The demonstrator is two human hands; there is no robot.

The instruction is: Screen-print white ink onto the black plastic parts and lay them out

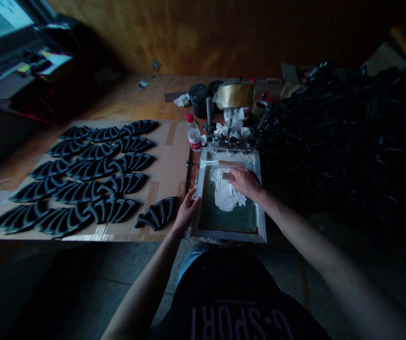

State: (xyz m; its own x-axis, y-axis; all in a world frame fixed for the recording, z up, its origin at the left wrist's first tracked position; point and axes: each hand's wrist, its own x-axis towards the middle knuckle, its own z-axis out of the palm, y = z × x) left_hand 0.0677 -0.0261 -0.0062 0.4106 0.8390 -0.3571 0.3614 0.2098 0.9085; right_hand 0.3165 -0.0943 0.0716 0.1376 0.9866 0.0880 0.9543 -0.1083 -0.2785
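Observation:
A silver-edged printing screen (pixel 261 208) with green mesh lies in front of me. Thick white ink (pixel 226 197) is spread over its upper middle. My right hand (pixel 246 182) is above the ink, its fingers closed on a small flat scraper (pixel 228 176) that is partly hidden by them. At the left edge of the screen is my left hand (pixel 187 208), fingers stretched out beside the frame and holding nothing I can see. Across the screen's top lies a wooden-handled tool (pixel 231 163), with white smears to its left.
Rows of black ribbed plastic parts (pixel 92 167) lie on cardboard (pixel 170 165) at left; one part (pixel 156 213) sits apart near my left hand. A red-capped bottle (pixel 194 134) stands behind the screen, beside clamps (pixel 229 141) and a tape roll (pixel 236 94). Dark parts (pixel 341 137) are heaped at right.

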